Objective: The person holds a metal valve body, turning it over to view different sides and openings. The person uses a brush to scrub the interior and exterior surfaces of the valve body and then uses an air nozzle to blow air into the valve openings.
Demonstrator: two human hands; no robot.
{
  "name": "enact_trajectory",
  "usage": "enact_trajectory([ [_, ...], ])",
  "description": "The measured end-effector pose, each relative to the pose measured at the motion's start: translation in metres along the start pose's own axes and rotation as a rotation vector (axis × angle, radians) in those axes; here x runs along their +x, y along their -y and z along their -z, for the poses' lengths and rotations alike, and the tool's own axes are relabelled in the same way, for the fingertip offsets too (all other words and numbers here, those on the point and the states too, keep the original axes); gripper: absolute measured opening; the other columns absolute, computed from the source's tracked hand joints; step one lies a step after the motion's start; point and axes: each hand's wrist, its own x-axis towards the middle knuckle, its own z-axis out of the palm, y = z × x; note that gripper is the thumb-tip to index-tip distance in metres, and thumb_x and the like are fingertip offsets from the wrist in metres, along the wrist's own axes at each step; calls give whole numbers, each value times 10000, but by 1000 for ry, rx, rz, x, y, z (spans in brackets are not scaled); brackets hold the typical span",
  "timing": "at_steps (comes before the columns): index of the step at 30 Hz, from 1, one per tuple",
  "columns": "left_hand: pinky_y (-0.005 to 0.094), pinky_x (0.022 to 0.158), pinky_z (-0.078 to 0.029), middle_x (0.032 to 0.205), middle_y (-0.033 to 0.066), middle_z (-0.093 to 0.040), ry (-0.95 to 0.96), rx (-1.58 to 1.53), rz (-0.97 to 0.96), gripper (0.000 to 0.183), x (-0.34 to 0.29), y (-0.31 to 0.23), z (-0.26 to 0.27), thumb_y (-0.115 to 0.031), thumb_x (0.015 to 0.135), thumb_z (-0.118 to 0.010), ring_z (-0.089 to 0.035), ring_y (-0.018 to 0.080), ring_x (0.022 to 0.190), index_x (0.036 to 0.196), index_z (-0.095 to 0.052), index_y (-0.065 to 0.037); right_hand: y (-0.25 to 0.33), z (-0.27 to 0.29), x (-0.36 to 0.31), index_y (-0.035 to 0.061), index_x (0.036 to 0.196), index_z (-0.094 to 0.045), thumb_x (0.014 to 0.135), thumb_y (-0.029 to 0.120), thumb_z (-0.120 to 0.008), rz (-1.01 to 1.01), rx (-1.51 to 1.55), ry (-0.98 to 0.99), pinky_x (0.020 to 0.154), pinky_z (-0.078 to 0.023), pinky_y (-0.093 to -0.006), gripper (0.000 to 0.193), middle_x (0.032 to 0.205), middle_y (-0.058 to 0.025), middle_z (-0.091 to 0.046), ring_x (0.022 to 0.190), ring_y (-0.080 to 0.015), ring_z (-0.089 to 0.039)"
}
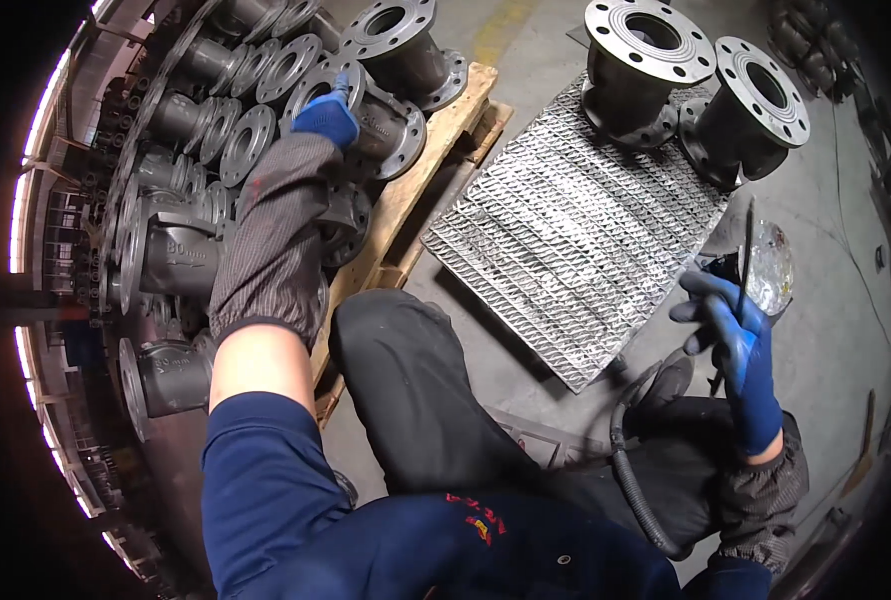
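Observation:
My left hand (328,120), in a blue glove, reaches out to the pallet and is closed on the flange of a dark grey cast valve body (384,125). Its fingertips are partly hidden behind the flange. On the right, my right hand (734,335), also gloved in blue, holds a long thin dark rod-like tool (749,240) nearly upright. Some of its fingers stick out to the left. The exact kind of tool cannot be made out.
Many flanged castings (174,250) crowd a wooden pallet (421,165) at the left. Two flanged pipe bodies (638,85) stand at the far end of a ridged metal plate (576,235). A clear plastic-like object (771,270) and a corrugated hose (631,475) are at the right.

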Motion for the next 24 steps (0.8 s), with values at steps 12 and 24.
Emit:
enact_trajectory([
  [12, 424, 762, -517, 984, 175, -641, -64, 171, -438, 864, -27, -3, 17, -337, 729, -717, -629, 347, 851, 1452, -272, -176, -9, 25, -2, -42, 1172, -562, 953, 133, -364, 169, -179, -78, 587, -429, -211, 343, 920, -110, -637, 669, -104, -549],
  [24, 441, 786, -499, 977, 175, -653, -230, 64, 24, 731, 6, -9, -17, -496, 757, -622, -636, 331, 871, 1403, -392, -240, -11, 4, 0, -27, 1193, -558, 964, 134, -376, 33, 30, -73, 584, -441, -217, 334, 924, -102, -643, 612, -94, -525],
])
